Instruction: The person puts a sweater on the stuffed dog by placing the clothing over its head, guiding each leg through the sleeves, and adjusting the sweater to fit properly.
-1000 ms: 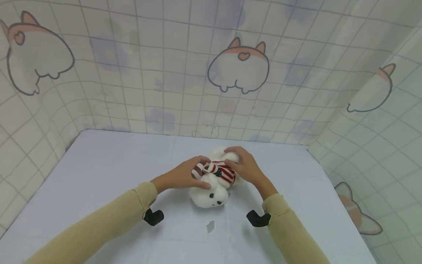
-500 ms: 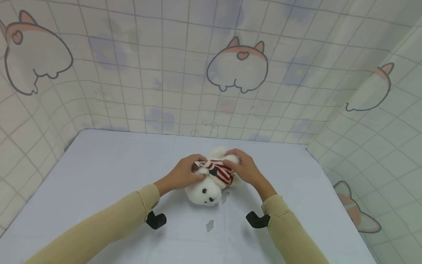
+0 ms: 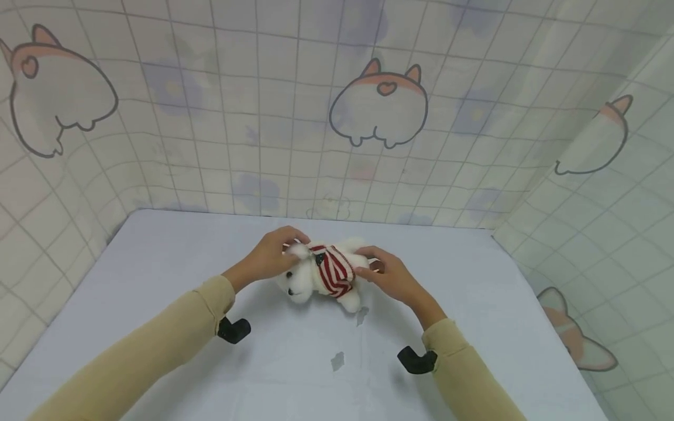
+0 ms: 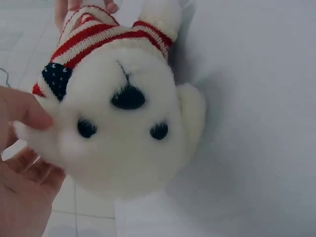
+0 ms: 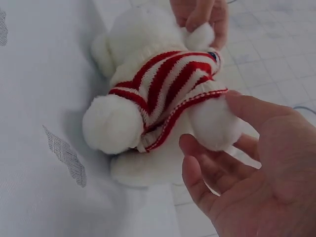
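Note:
A white plush bear (image 3: 337, 270) in a red-and-white striped knit sweater lies on the table, its head toward the left. My left hand (image 3: 267, 257) is at the head; in the left wrist view its thumb and fingers pinch one ear (image 4: 42, 140). A dark blue dotted patch (image 4: 57, 79) shows on the sweater near that ear. At the other end, my right hand (image 3: 394, 279) holds one leg (image 5: 213, 126), the thumb at the sweater's hem and curled fingers on the far side. The bear's back is hidden.
The white table (image 3: 253, 374) has two small grey worn patches, one (image 3: 337, 361) in front of the bear and one (image 3: 362, 316) beside its leg. A gridded curtain (image 3: 295, 117) with cartoon animals encloses the back and sides. Black wrist mounts (image 3: 234, 330) hang under both sleeves.
The bear has turned so that its head swings left and its body lies more crosswise. My left hand has moved left with the head. My right hand stays near the legs.

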### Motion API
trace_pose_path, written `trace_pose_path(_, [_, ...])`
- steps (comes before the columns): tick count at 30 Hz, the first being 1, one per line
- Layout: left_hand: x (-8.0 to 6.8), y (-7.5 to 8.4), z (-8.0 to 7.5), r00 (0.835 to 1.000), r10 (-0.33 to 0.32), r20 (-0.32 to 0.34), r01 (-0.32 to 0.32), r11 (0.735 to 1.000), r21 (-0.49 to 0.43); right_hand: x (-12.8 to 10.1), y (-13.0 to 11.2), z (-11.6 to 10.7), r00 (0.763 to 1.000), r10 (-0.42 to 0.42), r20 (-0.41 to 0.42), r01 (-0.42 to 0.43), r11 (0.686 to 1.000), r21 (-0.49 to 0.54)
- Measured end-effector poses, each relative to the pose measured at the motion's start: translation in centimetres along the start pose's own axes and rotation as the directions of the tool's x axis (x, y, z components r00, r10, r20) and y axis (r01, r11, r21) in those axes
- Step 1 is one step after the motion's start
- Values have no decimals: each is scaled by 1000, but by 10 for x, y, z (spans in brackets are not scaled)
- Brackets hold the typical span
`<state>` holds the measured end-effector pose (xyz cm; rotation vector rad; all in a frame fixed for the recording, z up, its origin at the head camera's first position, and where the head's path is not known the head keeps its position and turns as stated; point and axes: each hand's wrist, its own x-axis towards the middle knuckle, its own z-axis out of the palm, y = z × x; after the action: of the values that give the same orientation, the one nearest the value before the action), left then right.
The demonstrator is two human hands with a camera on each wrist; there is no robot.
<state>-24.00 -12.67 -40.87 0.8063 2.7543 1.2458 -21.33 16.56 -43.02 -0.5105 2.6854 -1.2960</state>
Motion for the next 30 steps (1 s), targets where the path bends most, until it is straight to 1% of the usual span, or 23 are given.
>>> trace_pose_path(3, [2,5,0,1000,-6,12,6,1000,3,-1,0,-2,1000,4,-11,-4,1000,-10])
trace_pose_path(8, [10,17,1,1000,25,-5,-24,999,38,-1,6,-4,999,38,-27,-37,999,28])
trace_pose_path(11, [14,22,0,999,11,32,-13,998,60,-2,9,-4,998,50,-33,-48,998,48])
trace_pose_path(14, [17,24,0,997,-22,74,16,997,80,-1,10,-5,998,52,-44,-51,998,30])
trace_pose_path(18, [21,21,0,993,-63,96,49,989,141,0,8,-5,998,43,-49,-42,999,7])
trace_pose_path(22, [28,13,2,983,-91,158,63,983,175,1,6,-4,998,32,-47,-32,999,5])
trace_pose_path(25, [33,9,5,973,-110,204,78,985,157,1,4,-3,998,38,-50,-38,999,-8])
trace_pose_path(28, [35,7,10,971,-126,203,102,987,125,0,5,-2,997,40,-65,-41,999,-10])
trace_pose_path(30, [36,6,13,972,-125,199,108,990,91,0,7,-1,996,35,-81,-35,999,4])
